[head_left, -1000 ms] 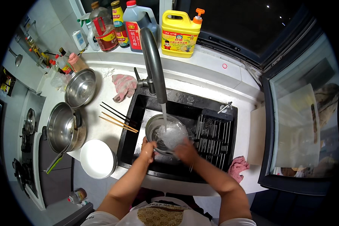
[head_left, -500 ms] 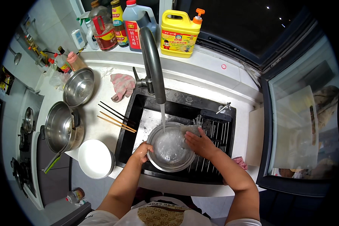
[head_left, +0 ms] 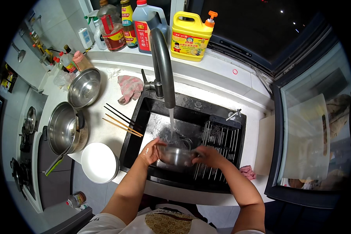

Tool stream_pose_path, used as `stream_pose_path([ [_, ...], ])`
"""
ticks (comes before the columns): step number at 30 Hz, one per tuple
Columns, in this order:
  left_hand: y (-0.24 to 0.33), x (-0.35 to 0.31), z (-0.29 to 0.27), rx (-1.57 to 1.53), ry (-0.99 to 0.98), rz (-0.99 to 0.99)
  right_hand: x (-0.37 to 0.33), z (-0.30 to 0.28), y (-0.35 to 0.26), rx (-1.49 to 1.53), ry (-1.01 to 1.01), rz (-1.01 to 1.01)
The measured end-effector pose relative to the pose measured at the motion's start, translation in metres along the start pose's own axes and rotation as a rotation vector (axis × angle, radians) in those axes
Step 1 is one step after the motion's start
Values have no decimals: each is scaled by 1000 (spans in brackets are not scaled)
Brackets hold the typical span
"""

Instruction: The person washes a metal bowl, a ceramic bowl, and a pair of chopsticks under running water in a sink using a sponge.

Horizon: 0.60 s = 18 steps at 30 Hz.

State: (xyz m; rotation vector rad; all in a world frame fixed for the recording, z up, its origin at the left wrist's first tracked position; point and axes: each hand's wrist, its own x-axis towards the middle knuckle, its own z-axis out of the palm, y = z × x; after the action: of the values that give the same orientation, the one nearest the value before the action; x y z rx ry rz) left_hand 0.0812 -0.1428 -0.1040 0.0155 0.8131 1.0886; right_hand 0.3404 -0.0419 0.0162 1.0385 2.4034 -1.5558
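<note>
A steel bowl (head_left: 176, 156) is tilted over the black sink (head_left: 129, 158), its outer side facing away from me. My left hand (head_left: 149, 151) grips the bowl's left rim, fingers wrapped over it. On the other side my right hand (head_left: 208, 156) is closed on the bowl's right edge, smeared by motion; whether the grey scrubbing pad is still in it I cannot tell. Water runs from the tall grey faucet (head_left: 168, 78) into the sink just beyond the bowl. Splashes and suds lie around the drain.
A wire rack (head_left: 218, 156) fills the sink's right side. Chopsticks (head_left: 123, 126) overhang its left edge. Left are a white bowl (head_left: 100, 163), a steel pot (head_left: 64, 128), another steel bowl (head_left: 84, 88) and a pink cloth (head_left: 129, 89). A yellow pump jug (head_left: 191, 37) stands behind.
The bowl has gone from upright under the stream, full of sudsy water, to tipped and nearer me. My right hand has moved from inside the rim to the bowl's right edge.
</note>
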Motion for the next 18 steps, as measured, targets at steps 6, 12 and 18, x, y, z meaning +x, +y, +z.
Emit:
stream_pose_path([
  [6, 2, 4, 7, 125, 302, 266, 32, 18, 58, 1041, 370, 129],
  [12, -9, 6, 25, 551, 611, 515, 63, 57, 31, 189, 536, -229],
  [18, -28, -1, 42, 1005, 829, 727, 108, 107, 12, 25, 752, -37],
])
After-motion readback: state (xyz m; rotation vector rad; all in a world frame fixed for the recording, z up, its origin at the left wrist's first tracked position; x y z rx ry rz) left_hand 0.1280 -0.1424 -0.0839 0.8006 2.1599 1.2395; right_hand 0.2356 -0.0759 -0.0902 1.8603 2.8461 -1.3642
